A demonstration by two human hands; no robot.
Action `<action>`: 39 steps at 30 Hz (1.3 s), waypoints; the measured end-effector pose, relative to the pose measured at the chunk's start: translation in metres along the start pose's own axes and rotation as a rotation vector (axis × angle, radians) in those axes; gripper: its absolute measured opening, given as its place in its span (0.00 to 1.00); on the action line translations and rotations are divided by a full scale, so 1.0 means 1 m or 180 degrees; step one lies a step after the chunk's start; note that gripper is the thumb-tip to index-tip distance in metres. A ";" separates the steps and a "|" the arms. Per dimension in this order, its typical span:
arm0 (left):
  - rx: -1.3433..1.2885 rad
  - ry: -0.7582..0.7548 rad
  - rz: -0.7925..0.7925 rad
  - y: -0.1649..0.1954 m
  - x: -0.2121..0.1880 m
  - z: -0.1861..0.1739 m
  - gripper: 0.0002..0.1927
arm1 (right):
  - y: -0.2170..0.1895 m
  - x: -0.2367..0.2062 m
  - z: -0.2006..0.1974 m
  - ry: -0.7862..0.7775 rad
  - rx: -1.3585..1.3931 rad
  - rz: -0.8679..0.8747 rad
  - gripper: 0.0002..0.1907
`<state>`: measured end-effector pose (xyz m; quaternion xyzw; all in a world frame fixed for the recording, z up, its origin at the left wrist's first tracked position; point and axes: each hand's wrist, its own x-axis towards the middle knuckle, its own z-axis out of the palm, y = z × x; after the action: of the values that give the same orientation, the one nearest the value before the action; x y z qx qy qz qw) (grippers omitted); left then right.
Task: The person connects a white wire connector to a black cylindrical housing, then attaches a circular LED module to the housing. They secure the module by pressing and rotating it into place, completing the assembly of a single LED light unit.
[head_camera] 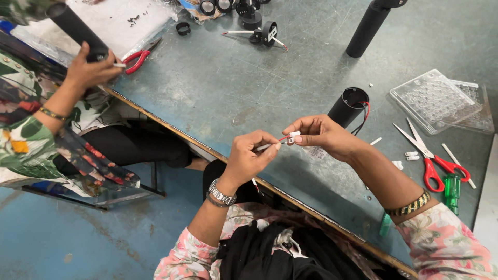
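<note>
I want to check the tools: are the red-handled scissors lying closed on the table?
No, the red-handled scissors lie on the grey-green metal table with their blades spread open.

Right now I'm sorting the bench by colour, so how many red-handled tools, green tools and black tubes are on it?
Red-handled tools: 2, the scissors and the pliers
Green tools: 1, the screwdriver
Black tubes: 3, one by the right hand, one upright, one in another person's hand
Total: 6
</note>
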<state>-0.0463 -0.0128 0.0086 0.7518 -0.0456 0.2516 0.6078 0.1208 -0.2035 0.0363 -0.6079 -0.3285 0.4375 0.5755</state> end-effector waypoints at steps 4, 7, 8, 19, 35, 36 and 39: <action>0.0723 0.0065 0.0649 0.014 0.001 0.003 0.03 | 0.001 -0.003 -0.001 0.0069 -0.0101 0.0012 0.15; 0.0976 0.0047 0.0806 0.017 0.001 0.003 0.04 | 0.002 -0.004 -0.001 0.0080 -0.0083 -0.0004 0.15; 0.0996 0.0049 0.0808 0.017 0.001 0.004 0.04 | 0.003 -0.004 -0.001 0.0105 -0.0075 0.0002 0.15; 0.1124 0.0027 0.0826 0.013 0.000 0.004 0.05 | 0.003 -0.003 0.006 0.0143 -0.0070 -0.0026 0.18; 0.1545 -0.0258 0.0941 0.015 -0.006 0.005 0.05 | 0.002 -0.006 0.028 -0.0008 -0.0862 -0.0797 0.16; 0.1543 -0.0240 0.0959 0.014 -0.007 0.006 0.05 | 0.002 -0.007 0.029 0.0004 -0.0864 -0.0803 0.15; 0.1455 -0.0195 0.0960 0.014 -0.006 0.008 0.05 | 0.001 -0.008 0.030 0.0047 -0.0703 -0.0664 0.15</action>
<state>-0.0544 -0.0249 0.0171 0.8614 -0.1175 0.3201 0.3764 0.0904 -0.1987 0.0380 -0.6333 -0.4317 0.3321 0.5498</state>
